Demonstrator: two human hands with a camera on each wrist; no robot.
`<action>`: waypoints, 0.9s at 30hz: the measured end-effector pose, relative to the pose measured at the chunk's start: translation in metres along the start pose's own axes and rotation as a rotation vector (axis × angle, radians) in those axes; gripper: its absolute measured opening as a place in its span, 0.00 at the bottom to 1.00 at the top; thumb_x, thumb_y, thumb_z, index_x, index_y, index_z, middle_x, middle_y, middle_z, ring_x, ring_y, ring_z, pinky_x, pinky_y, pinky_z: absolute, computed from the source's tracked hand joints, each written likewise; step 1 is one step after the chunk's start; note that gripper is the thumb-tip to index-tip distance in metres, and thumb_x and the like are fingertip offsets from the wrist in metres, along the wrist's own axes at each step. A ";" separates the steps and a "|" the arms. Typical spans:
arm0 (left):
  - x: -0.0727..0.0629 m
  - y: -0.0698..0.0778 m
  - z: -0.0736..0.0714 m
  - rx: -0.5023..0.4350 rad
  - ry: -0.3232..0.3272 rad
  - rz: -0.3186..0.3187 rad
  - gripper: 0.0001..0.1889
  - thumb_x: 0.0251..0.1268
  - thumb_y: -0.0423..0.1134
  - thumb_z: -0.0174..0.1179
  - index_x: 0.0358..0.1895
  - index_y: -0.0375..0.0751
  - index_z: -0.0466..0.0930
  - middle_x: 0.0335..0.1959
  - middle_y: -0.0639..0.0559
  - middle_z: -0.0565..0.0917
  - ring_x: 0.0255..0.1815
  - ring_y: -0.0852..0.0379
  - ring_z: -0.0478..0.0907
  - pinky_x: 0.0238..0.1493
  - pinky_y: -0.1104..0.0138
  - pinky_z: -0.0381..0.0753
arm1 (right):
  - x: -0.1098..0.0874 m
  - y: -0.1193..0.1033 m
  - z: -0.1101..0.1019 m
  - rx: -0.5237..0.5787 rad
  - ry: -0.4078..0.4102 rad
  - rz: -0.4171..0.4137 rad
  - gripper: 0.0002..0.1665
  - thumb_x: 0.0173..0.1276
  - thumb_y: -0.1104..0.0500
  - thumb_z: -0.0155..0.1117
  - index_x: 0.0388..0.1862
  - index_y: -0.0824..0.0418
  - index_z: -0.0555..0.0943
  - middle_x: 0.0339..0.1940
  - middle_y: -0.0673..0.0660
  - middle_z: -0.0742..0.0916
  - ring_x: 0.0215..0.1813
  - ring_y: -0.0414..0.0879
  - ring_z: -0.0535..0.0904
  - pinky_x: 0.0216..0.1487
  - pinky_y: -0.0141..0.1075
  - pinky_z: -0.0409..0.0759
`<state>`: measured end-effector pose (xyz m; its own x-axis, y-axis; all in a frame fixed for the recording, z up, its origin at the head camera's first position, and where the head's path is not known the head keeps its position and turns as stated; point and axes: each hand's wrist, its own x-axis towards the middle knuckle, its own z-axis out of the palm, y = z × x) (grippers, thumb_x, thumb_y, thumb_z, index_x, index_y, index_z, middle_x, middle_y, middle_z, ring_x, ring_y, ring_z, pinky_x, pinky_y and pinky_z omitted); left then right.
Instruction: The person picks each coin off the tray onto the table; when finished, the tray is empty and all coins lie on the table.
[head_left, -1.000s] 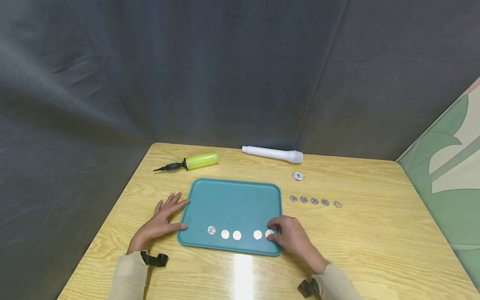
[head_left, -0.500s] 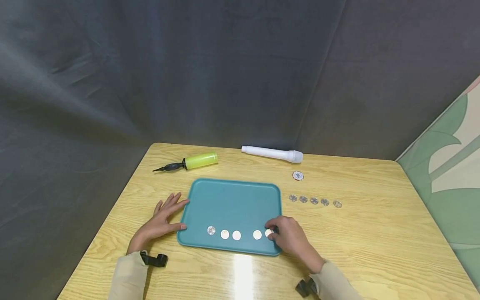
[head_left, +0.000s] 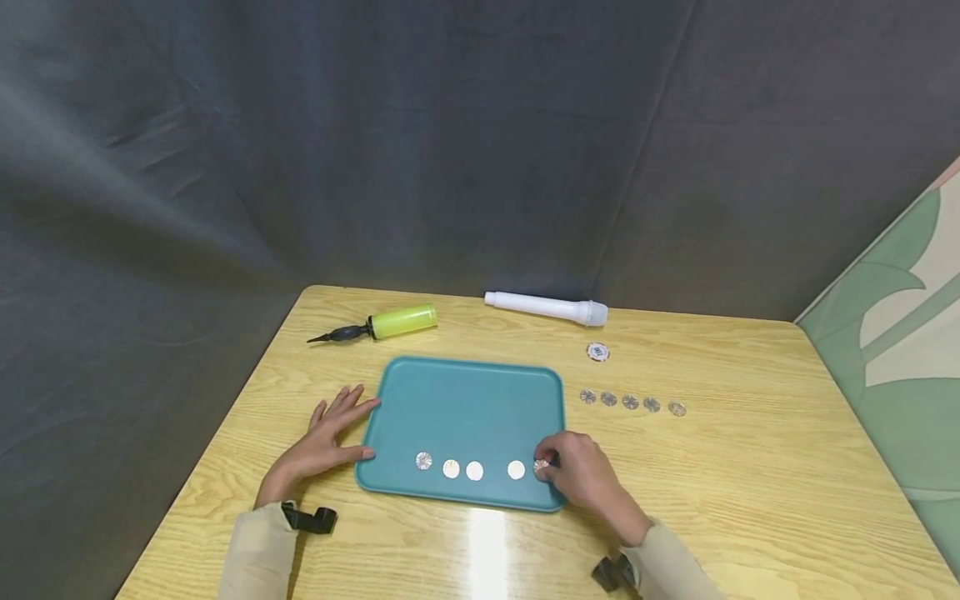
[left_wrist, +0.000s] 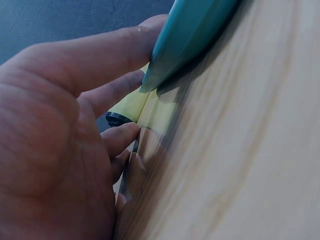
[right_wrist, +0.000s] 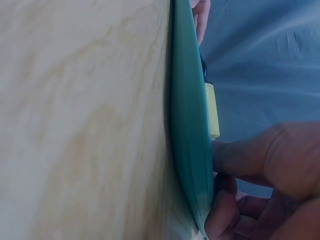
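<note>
A teal tray (head_left: 472, 417) lies on the table, with a row of silver coins (head_left: 474, 471) along its near side. At the row's right end, my right hand (head_left: 583, 473) has its thumb and forefinger curled at the edges of a coin (head_left: 541, 467), pinching it at the tray surface. In the right wrist view the curled fingers are partly hidden behind the tray's side. My left hand (head_left: 322, 442) is spread at the tray's left rim, thumb and forefinger touching it. The left wrist view shows those fingers (left_wrist: 110, 55) nearly straight against the rim.
Several more silver coins (head_left: 630, 402) form a row on the table right of the tray. Behind them lie a poker chip (head_left: 597, 352) and a white toy microphone (head_left: 543, 307). A yellow-green balloon pump (head_left: 403, 322) lies at the back left, before a dark curtain (head_left: 450, 167).
The right thumb and forefinger have shifted very slightly at the end coin, which now looks darker. The left hand and the tray stay in place.
</note>
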<state>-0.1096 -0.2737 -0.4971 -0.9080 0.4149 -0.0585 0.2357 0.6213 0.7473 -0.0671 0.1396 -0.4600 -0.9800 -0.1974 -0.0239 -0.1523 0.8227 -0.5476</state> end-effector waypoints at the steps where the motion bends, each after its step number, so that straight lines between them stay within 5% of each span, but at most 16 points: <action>1: 0.000 0.000 0.000 0.001 0.001 0.000 0.42 0.59 0.49 0.71 0.77 0.49 0.63 0.83 0.37 0.47 0.84 0.32 0.32 0.76 0.34 0.23 | 0.000 0.001 -0.001 0.009 -0.003 -0.001 0.08 0.51 0.63 0.80 0.25 0.55 0.87 0.21 0.46 0.84 0.28 0.36 0.75 0.31 0.31 0.76; 27: 0.000 0.001 0.000 -0.001 -0.003 -0.009 0.42 0.59 0.50 0.71 0.77 0.50 0.64 0.83 0.37 0.47 0.84 0.32 0.32 0.76 0.34 0.22 | 0.004 0.014 -0.021 0.365 -0.188 -0.040 0.03 0.61 0.65 0.72 0.29 0.63 0.86 0.24 0.53 0.86 0.26 0.41 0.80 0.25 0.28 0.81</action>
<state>-0.1098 -0.2730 -0.4962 -0.9091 0.4111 -0.0676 0.2268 0.6245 0.7474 -0.0755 0.1617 -0.4499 -0.9286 -0.3473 -0.1306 -0.1012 0.5758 -0.8113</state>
